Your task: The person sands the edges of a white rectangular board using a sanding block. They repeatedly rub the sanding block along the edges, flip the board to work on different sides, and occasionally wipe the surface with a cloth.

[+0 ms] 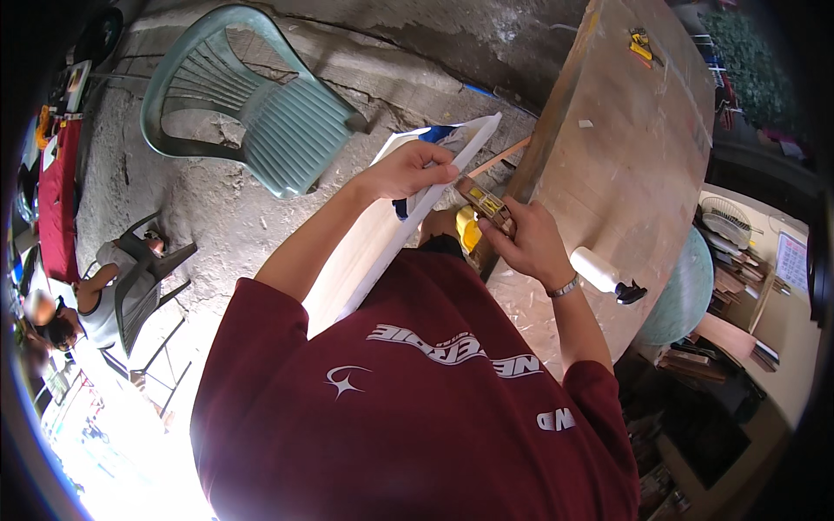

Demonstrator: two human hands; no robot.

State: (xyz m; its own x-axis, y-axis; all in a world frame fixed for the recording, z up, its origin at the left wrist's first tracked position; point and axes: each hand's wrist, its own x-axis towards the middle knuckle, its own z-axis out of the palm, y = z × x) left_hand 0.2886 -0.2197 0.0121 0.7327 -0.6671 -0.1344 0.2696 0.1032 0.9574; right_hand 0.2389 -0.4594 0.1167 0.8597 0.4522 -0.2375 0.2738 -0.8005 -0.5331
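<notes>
My left hand (417, 170) grips the edge of a long pale panel (348, 257), whose rim is covered with white material; a blue and white printed patch lies near its far end. In my right hand (529, 242) is a utility knife (483, 202) with yellow parts, its front end close to the panel's rim by my left fingers. The exact tool type is hard to confirm. A yellow object (467, 228) shows below, between my body and the wooden table (625, 143).
On the table lie a white bottle with a black top (594, 268), a yellow-and-black hand tool (640, 45) and a paper scrap (586, 124). A green plastic chair (287, 124) stands beyond the panel. A person (107, 299) sits at the far left.
</notes>
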